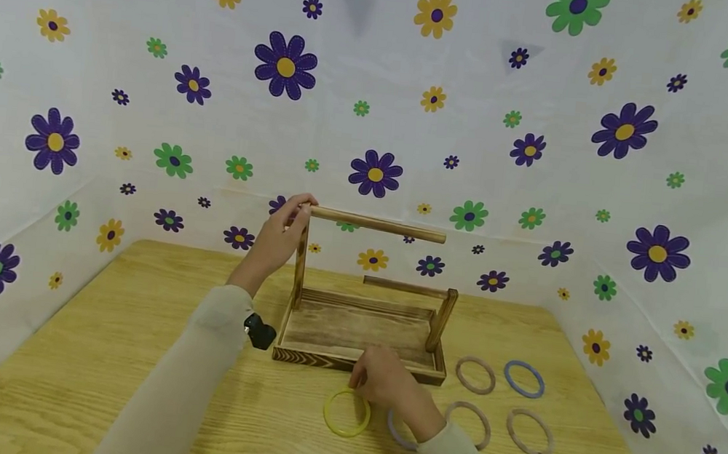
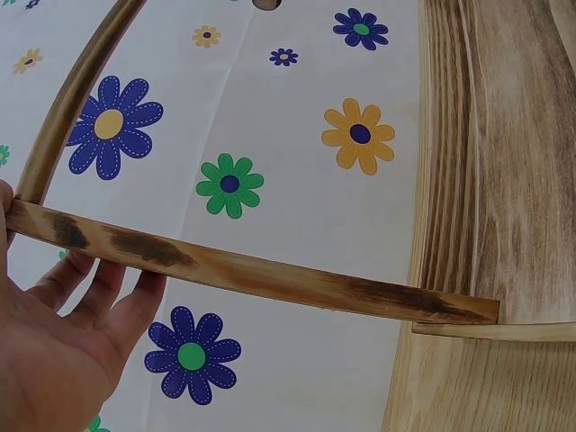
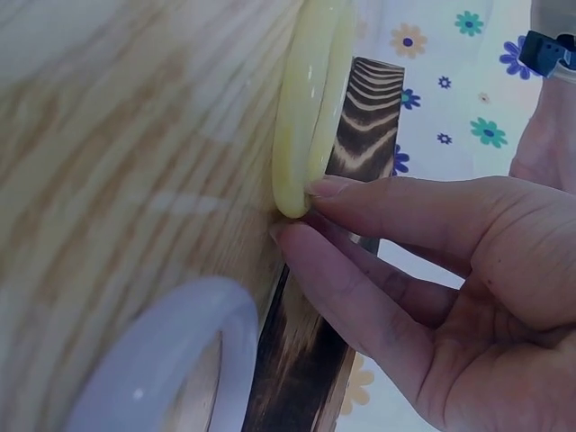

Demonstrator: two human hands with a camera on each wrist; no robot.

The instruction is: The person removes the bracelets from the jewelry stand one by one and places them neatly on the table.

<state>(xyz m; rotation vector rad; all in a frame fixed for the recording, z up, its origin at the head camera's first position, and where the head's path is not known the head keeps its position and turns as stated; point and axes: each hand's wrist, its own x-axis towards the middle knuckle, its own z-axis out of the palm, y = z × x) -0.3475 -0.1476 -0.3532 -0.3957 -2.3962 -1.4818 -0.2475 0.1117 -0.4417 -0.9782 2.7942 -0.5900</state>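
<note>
My left hand (image 1: 278, 241) grips the top of the left post (image 2: 252, 270) of a wooden bracelet stand (image 1: 318, 360), where the upper bar (image 1: 377, 224) joins it. In the left wrist view its fingers lie behind the post. Low in front of the tray, my right hand (image 1: 388, 383) pinches the edge of a yellow bangle (image 3: 301, 117) between thumb and fingertip. That bangle lies at or close to the tabletop; whether it is lifted I cannot tell. A lavender bangle (image 3: 189, 315), partly hidden by the right hand in the head view, lies beside it.
Right of the stand lie a blue bangle (image 1: 528, 395), a brownish bangle (image 1: 480, 392) and two pale pinkish ones, including the far-right bangle (image 1: 510, 427). The stand's lower bar (image 1: 404, 286) extends left from its right post (image 1: 441, 322). Flowered cloth (image 1: 347, 130) surrounds the wooden table (image 1: 131, 321).
</note>
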